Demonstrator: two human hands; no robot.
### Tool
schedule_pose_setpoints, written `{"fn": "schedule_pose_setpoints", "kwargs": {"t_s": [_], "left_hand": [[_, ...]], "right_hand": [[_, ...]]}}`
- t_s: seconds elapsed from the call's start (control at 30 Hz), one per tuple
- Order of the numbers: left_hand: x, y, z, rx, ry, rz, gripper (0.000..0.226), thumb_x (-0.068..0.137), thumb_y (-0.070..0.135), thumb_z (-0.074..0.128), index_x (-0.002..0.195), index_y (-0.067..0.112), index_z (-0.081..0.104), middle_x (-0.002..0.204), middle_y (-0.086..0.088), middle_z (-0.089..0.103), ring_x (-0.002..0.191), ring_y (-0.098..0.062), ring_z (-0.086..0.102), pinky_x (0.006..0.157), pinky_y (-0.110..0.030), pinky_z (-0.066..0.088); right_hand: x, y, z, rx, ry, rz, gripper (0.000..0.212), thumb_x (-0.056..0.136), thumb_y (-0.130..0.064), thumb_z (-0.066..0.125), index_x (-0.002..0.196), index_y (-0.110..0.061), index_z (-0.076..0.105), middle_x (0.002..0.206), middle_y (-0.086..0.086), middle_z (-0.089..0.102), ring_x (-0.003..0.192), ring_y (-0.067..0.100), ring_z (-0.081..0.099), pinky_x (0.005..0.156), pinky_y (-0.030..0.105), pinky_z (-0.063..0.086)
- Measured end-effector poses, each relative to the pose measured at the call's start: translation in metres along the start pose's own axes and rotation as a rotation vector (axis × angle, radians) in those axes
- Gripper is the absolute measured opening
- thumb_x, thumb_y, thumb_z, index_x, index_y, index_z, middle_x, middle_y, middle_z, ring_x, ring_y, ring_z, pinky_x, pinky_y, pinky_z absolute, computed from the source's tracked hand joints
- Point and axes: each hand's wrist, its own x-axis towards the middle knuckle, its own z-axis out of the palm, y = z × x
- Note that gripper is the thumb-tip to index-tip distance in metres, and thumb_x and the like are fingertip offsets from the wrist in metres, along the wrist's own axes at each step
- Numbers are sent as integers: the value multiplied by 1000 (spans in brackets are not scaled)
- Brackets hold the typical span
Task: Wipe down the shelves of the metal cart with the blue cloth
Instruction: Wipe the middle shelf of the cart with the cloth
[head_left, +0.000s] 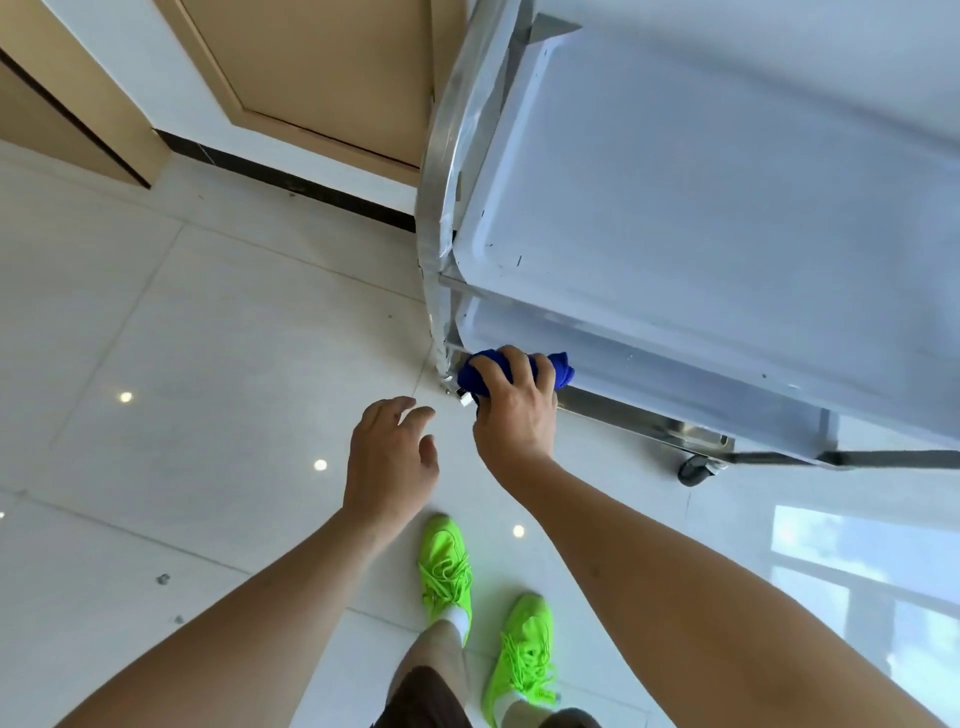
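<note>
The right hand (514, 410) grips the bunched blue cloth (558, 370) at the metal cart (675, 208)'s lower shelf corner; the left hand (389, 457) hovers loosely open, holding nothing. Pushing sideways could roll the cart on its caster (696, 470).

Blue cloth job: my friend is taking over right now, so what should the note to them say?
Right hand: grips the bunched blue cloth at the near left corner of the metal cart's lowest shelf in view.
Left hand: free, fingers relaxed, above the tiled floor.
Done: cannot tell from this view which shelves are already wiped.
Left: wipe along the low shelf, then check the shelves above.
</note>
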Motion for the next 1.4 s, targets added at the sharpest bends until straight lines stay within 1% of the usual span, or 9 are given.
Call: {"fn": "schedule_pose_setpoints", "kwargs": {"t_s": [0.3,0.47,0.53,0.6,0.7,0.83,0.97,1.2,1.4], "left_hand": [[11,16,67,-45,57,66,33,78,3,69,111,8,70,116,-14,65,112,-36,56,94,-43,47],[44,13,110,-63,97,112,30,85,8,64,115,11,68,121,-9,64,118,-29,53,100,-38,45],[61,11,127,-92,139,129,26,92,16,59,116,11,67,122,-8,64,118,-26,52,99,-37,46],[81,8,145,-140,200,183,23,96,21,53,114,11,65,118,-5,65,113,-23,54,95,-35,48],[112,-1,175,-183,302,285,23,99,21,48,116,12,61,114,-1,63,106,-20,55,89,-28,45],[157,-5,210,-177,412,377,27,98,21,51,121,10,61,120,-6,64,113,-23,56,96,-34,46],[194,-1,228,-139,430,339,33,99,27,50,124,9,60,128,-12,61,122,-28,52,105,-41,42],[223,-3,224,-112,322,203,46,99,40,44,136,15,52,145,-10,48,138,-26,37,115,-43,29],[243,1,213,-106,264,90,35,100,35,33,109,14,59,109,-6,61,104,-28,56,92,-47,46]], "right_hand": [[-5,81,33,-30,-12,97,38,91,-18,62,129,-21,58,137,6,49,129,35,32,90,52,42],[30,108,55,37,145,22,39,92,-19,62,130,-19,58,134,10,53,125,37,38,94,55,42],[46,119,67,30,198,0,45,94,-28,59,138,-21,51,138,9,52,128,38,36,94,56,43],[66,130,87,-104,104,3,53,99,-47,43,148,-29,36,150,4,41,142,34,23,103,61,34],[90,153,124,-298,-80,-30,62,99,-63,12,154,-36,24,162,3,23,152,28,0,112,72,0],[111,172,158,-347,52,-105,68,94,-66,-1,155,-40,14,167,4,12,152,36,-5,111,72,-9],[134,173,165,-330,80,-96,68,90,-64,-1,154,-45,13,167,4,11,151,40,-4,107,74,-10],[158,172,163,-327,0,-104,67,89,-67,2,154,-48,8,168,0,-1,151,39,-12,104,75,-18],[192,174,164,-368,35,-91,75,80,-76,-5,151,-54,3,168,-5,-1,151,36,-12,103,74,-18]]}}
